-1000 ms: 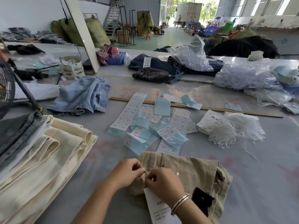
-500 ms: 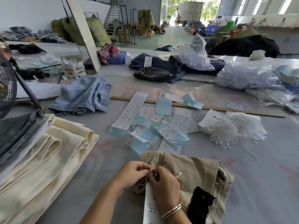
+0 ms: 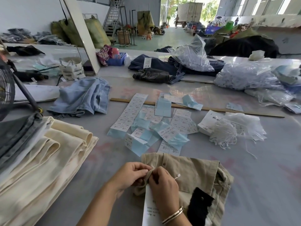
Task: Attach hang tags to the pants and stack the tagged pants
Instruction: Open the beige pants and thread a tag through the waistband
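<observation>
Grey worktop (image 3: 268, 185) strewn with tags (image 3: 156, 126) and strings (image 3: 223, 136); tagging under way on khaki pants (image 3: 200, 173) at near edge, left hand (image 3: 130, 175) pinching a fabric loop, right hand (image 3: 162, 185) pinching string with tag (image 3: 149, 207) hanging below; next, probably fastening string, then stacking pants on cream pile (image 3: 48, 157).

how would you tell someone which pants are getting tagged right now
Start at the cream stack on the table's left, then look right, nearest the camera. The khaki pants lie under both hands, the only pair with a black patch.
</observation>
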Action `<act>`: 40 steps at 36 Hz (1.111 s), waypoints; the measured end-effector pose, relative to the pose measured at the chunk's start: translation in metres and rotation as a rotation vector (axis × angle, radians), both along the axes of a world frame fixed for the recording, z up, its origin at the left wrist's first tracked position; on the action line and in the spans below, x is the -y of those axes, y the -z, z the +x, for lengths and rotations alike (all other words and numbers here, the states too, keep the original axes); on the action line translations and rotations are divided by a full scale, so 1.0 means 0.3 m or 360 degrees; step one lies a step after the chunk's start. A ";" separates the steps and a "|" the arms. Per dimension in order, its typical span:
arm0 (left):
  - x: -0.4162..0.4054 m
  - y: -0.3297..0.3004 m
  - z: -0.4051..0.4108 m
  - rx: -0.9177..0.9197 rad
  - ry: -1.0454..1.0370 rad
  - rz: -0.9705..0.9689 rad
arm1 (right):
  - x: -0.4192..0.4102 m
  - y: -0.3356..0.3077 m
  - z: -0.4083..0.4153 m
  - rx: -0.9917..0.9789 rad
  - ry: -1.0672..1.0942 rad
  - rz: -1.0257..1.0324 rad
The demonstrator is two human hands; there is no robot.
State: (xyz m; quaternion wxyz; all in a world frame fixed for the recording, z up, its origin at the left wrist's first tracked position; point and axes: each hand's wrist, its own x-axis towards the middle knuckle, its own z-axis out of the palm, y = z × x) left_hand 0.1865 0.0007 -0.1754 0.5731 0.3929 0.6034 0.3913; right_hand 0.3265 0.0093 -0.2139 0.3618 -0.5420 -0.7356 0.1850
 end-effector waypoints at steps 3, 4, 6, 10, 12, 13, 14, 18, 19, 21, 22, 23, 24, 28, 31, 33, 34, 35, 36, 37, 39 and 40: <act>0.006 -0.003 0.005 -0.0051 -0.0036 0.0142 | -0.004 0.006 0.000 -0.0003 -0.0036 -0.0131; 0.007 -0.003 0.003 -0.0077 -0.0043 0.0174 | -0.004 0.005 0.000 -0.0003 -0.0053 -0.0161; 0.011 -0.005 0.000 -0.0099 -0.0038 0.0199 | -0.002 0.001 0.000 -0.0055 -0.0041 -0.0234; 0.027 -0.007 -0.001 -0.0094 0.0011 0.0170 | -0.009 -0.002 0.005 -0.0148 -0.0006 -0.0341; 0.031 -0.002 -0.001 -0.0096 0.0011 0.0151 | -0.007 -0.002 0.007 -0.0099 -0.0066 -0.0302; 0.032 0.001 0.000 -0.0101 0.0007 0.0137 | -0.006 -0.002 0.007 -0.0079 -0.0085 -0.0279; 0.030 0.003 0.003 -0.0109 0.0003 0.0121 | -0.005 -0.003 0.009 -0.0065 -0.0096 -0.0263; 0.018 0.009 0.017 -0.0140 -0.0037 0.0112 | -0.004 -0.011 0.013 -0.0064 -0.0115 -0.0237; 0.014 0.011 0.021 -0.0160 -0.0063 0.0130 | -0.005 -0.011 0.015 -0.0072 -0.0131 -0.0223; 0.012 0.017 0.029 -0.0203 -0.0127 0.0167 | -0.007 -0.009 0.015 -0.0074 -0.0152 -0.0191; 0.011 0.020 0.032 -0.0213 -0.0153 0.0177 | -0.008 -0.008 0.016 -0.0075 -0.0154 -0.0184; 0.012 0.024 0.036 -0.0208 -0.0173 0.0183 | -0.009 -0.007 0.016 -0.0086 -0.0153 -0.0169; 0.011 0.028 0.039 -0.0193 -0.0189 0.0184 | -0.010 -0.006 0.017 -0.0102 -0.0149 -0.0151; 0.011 0.042 0.045 -0.0111 -0.0268 0.0131 | -0.011 -0.011 0.024 -0.0092 -0.0180 -0.0124; 0.011 0.063 0.039 -0.0143 -0.0411 0.0101 | -0.007 -0.027 0.038 -0.0032 -0.0286 -0.0152; 0.008 0.072 0.031 -0.0157 -0.0546 0.0107 | -0.002 -0.040 0.061 0.0124 -0.0358 -0.0150; 0.005 0.073 0.026 -0.0181 -0.0612 0.0125 | -0.001 -0.052 0.081 0.0167 -0.0362 -0.0119; 0.000 0.071 0.022 -0.0216 -0.0665 0.0150 | 0.000 -0.065 0.104 0.0137 -0.0335 -0.0050; -0.005 0.066 0.018 -0.0254 -0.0694 0.0175 | -0.003 -0.076 0.131 0.0064 -0.0272 0.0034; -0.009 0.059 0.017 -0.0294 -0.0693 0.0199 | -0.010 -0.085 0.160 -0.0019 -0.0169 0.0098; -0.016 0.046 0.017 -0.0418 -0.0642 0.0243 | -0.034 -0.105 0.216 -0.0102 0.0071 0.0074; -0.019 0.037 0.018 -0.0493 -0.0619 0.0265 | -0.046 -0.116 0.242 -0.0084 0.0151 -0.0010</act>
